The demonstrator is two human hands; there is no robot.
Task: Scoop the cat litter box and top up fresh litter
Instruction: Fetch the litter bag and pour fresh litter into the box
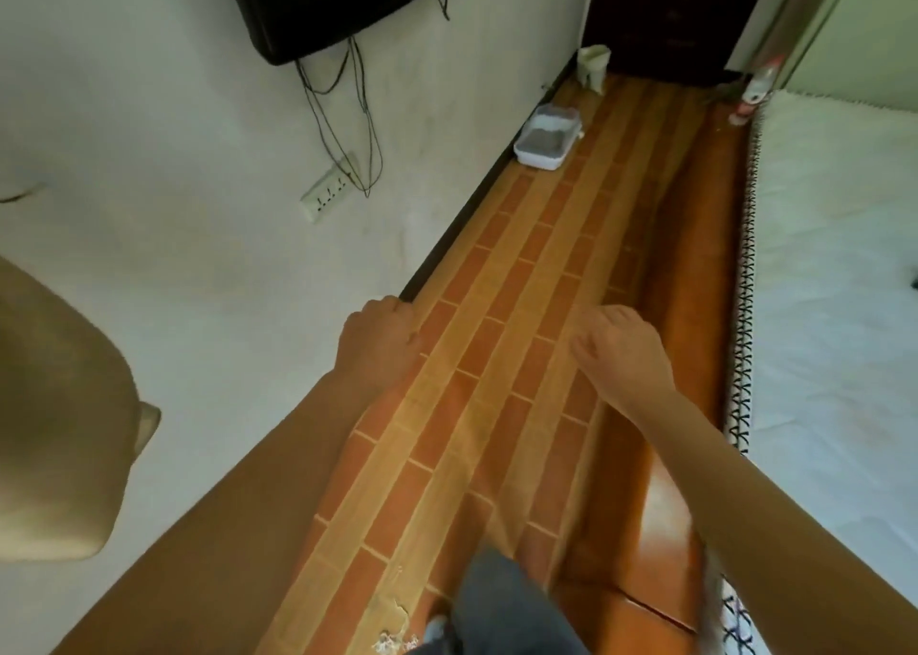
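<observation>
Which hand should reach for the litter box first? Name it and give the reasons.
Left, probably. The litter box sits far ahead against the wall on the left, and the left hand is on that side, by the same wall. The right hand is nearer the bed. Both hold nothing.

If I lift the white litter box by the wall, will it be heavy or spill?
The litter box looks like a shallow plastic tray, so it may flex if lifted by one side. Grey litter fills part of it, so it is probably heavy for its size and could spill if tilted. On the smooth floor it should slide easily.
</observation>
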